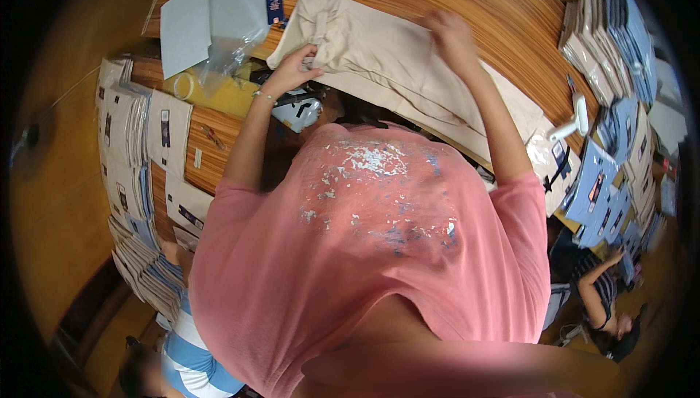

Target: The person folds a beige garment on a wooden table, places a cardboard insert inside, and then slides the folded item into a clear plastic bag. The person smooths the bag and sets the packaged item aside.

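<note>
A pair of beige trousers (pixel 394 52) lies lengthwise across the wood-grain table in front of me, its left end bunched up. My left hand (pixel 293 71) is closed on the fabric at that bunched end, thumb and fingers pinching a fold. Over the middle of the trousers, by their far edge, is my right hand (pixel 450 39). Motion smears its fingers, so I cannot tell whether they grip the cloth. The right end of the trousers runs beneath my right forearm.
Clear plastic bags (pixel 233 26) and a dark label card (pixel 273 2) lie at the far left. Stacks of folded garments (pixel 120 132) stand left, more bagged stacks (pixel 587 48) right. A white-handled tool (pixel 576 117) lies to the right. Other people (pixel 598 289) are at both sides.
</note>
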The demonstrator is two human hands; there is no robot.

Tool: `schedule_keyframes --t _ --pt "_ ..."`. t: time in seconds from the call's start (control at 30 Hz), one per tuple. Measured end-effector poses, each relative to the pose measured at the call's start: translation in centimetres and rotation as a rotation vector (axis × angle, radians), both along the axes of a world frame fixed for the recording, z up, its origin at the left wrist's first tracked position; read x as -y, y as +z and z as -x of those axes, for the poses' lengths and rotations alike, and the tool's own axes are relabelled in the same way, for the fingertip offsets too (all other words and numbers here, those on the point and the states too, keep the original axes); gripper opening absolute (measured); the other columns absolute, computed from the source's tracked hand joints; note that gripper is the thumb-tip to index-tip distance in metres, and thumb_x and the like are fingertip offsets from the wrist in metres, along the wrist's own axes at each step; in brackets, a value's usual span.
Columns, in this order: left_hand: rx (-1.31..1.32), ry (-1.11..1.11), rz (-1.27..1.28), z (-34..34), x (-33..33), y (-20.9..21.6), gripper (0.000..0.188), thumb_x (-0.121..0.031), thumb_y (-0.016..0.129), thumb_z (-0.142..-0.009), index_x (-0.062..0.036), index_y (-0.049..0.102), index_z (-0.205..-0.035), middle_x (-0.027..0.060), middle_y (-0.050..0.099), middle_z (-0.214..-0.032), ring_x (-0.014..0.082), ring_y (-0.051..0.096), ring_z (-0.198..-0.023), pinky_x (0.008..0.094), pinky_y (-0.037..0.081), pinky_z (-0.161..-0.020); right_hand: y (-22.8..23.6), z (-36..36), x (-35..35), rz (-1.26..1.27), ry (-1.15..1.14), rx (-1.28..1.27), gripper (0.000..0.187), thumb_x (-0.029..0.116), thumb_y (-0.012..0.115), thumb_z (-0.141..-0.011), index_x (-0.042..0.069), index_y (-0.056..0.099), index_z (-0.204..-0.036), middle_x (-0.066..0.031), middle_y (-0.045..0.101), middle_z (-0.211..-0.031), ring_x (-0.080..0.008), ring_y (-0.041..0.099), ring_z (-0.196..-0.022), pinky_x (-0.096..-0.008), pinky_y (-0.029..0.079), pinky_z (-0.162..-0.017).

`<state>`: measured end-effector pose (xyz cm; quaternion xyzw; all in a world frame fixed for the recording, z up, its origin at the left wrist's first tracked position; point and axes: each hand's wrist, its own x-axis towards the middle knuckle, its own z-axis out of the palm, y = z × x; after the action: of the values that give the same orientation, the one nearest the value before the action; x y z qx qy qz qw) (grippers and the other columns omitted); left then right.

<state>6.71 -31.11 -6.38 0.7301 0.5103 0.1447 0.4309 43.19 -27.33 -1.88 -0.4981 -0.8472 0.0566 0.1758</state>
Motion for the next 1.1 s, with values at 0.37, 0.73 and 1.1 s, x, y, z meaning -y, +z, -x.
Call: schedule_keyframes --t 0.37,0.73,1.1 --pt "0.356 0.220 0.065 3.3 -4.9 4.4 0.026 -0.026 0.054 -0.091 -0.0039 0.060 -0.103 0.0002 0.062 -0.094 0.0090 0.053 -0.088 0.0236 0.043 -0.080 4.6 13.8 -6.2 0.248 0.437 0.308 0.029 0.018 0.057 -0.081 0.017 0.064 -0.109 -0.0080 0.061 -0.105 -0.0237 0.056 -0.100 -0.0437 0.044 -0.085" --pt "-0.095 -0.667 0.125 -5.5 -13.2 -0.8 0.058 -0.055 0.041 -0.090 -0.0021 0.061 -0.103 0.0067 0.061 -0.100 0.0141 0.053 -0.091 0.0244 0.041 -0.080 15.5 6.0 8.7 0.843 -0.224 -1.063 0.013 0.016 0.060 -0.087 0.004 0.059 -0.091 0.0020 0.055 -0.070 -0.0077 0.047 -0.063 -0.0241 0.040 -0.057" --pt "-0.387 -0.499 -0.265 -2.2 -15.6 1.9 0.032 -0.032 0.062 -0.079 -0.0064 0.064 -0.097 0.0086 0.061 -0.105 0.0271 0.052 -0.104 0.0447 0.032 -0.091 0.4 -5.7 13.5 0.330 -0.910 -1.091 0.026 0.008 0.063 -0.083 0.006 0.058 -0.108 0.0070 0.044 -0.063 -0.0023 0.041 -0.057 -0.0183 0.035 -0.051"
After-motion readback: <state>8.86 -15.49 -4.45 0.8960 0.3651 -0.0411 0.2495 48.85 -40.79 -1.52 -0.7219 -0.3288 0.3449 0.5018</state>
